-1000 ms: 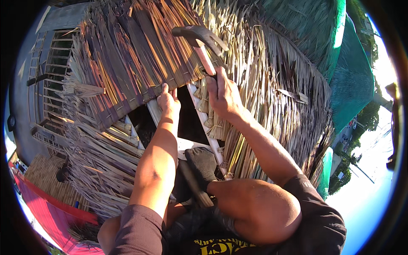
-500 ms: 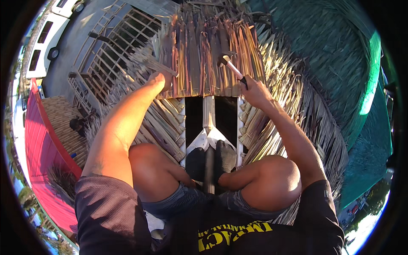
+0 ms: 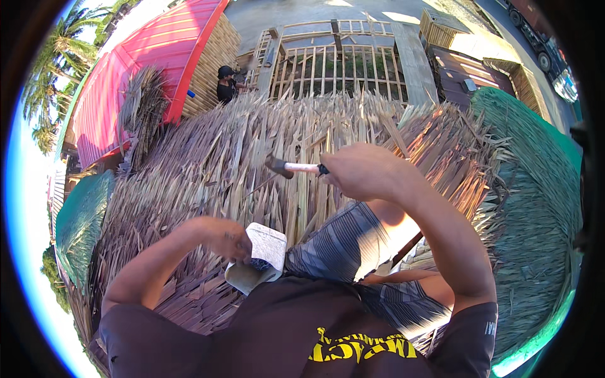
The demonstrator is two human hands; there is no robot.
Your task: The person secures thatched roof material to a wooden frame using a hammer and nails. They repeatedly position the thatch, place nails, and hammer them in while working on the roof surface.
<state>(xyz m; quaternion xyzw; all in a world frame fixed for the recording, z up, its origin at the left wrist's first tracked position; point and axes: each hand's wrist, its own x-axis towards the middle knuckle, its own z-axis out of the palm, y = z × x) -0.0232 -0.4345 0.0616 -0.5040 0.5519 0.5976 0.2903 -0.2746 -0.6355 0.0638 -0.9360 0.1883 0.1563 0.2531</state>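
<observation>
In my right hand (image 3: 359, 171) is a hammer (image 3: 302, 167), gripped by its dark handle end. The pale shaft points left, and the dark metal head hangs over the thatch. My left hand (image 3: 228, 239) is at the mouth of a white container (image 3: 267, 243) beside my left hip, its fingertips pointing down into it. Small dark pieces lie inside; I cannot make out their kind. Motion blur and the downward turn of the hand hide whether its fingers hold anything. Dry palm-leaf thatch (image 3: 208, 164) spreads beneath both hands.
A person in a dark cap (image 3: 225, 83) stands beyond the roof edge. A red metal roof (image 3: 157, 47) rises at the left, near a wooden slatted frame (image 3: 340, 66). Green netting (image 3: 535, 189) covers thatch at the right. A truck (image 3: 535, 44) is at the far right.
My view and body have turned left. My left hand has left the thatch edge ahead and come down to the white container. My right hand still holds the hammer, now pointing left.
</observation>
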